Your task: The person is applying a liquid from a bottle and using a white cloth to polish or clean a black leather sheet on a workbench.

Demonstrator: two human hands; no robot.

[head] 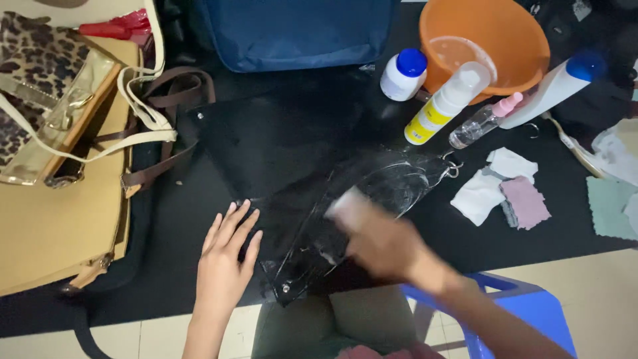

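- Pressing flat, fingers spread and holding nothing, left hand (224, 264) on the black mat (279, 143) near the front edge of the table (571, 226), fingertips just touching the left side of the clear plastic pouch (372, 199).
- Blurred with motion, right hand (379, 240) over the middle of the pouch, fingers curled around a small white pad (345, 201); how tightly closed, cannot tell.
- Lying slantwise on the mat, the pouch, with white smears across its surface, a snap at its front corner and a metal ring at its far right end.
- Standing toward the back edge: a white jar with a blue cap (403, 73), a yellow-and-white pump bottle (442, 105), a small clear spray bottle with a pink top (483, 122), and a white bottle with a blue cap (555, 86) lying tilted.
- Sitting behind them, an orange basin (512, 33).
- Scattered right of the pouch, white and pink cloth pieces (505, 189); further right, a pale green cloth (608, 206).
- Resting at the left edge, a tan bag (53, 219) with brown straps and a leopard-print purse (33, 60) on top.
- Lying at the back, a blue bag (299, 30).
- Showing below the front edge, a blue stool (531, 316).
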